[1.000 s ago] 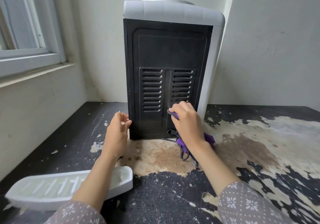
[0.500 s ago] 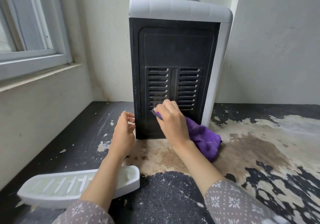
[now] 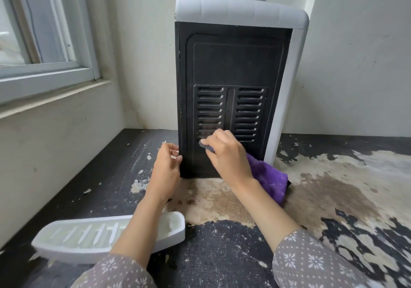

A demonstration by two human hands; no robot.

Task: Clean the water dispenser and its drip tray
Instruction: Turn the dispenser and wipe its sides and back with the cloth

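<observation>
The water dispenser (image 3: 233, 65) stands on the table with its black back panel and vent slots facing me; its top and sides are white. My right hand (image 3: 226, 156) grips a purple cloth (image 3: 269, 178) and presses it against the lower left vent slots. The rest of the cloth hangs down to the table at the dispenser's lower right. My left hand (image 3: 165, 169) touches the dispenser's lower left edge, fingers loosely bent. The white drip tray (image 3: 175, 225) lies on the table near me at the left, partly under my left forearm.
The table (image 3: 222, 254) has a black surface with large peeled, pale patches and loose flakes. A wall with a window (image 3: 44, 42) and sill runs along the left. White walls stand close behind and right of the dispenser.
My right hand slid the cloth leftwards across the lower vents, from the right column to the left one. The left hand stayed at the dispenser's left edge. The camera moved a little closer.
</observation>
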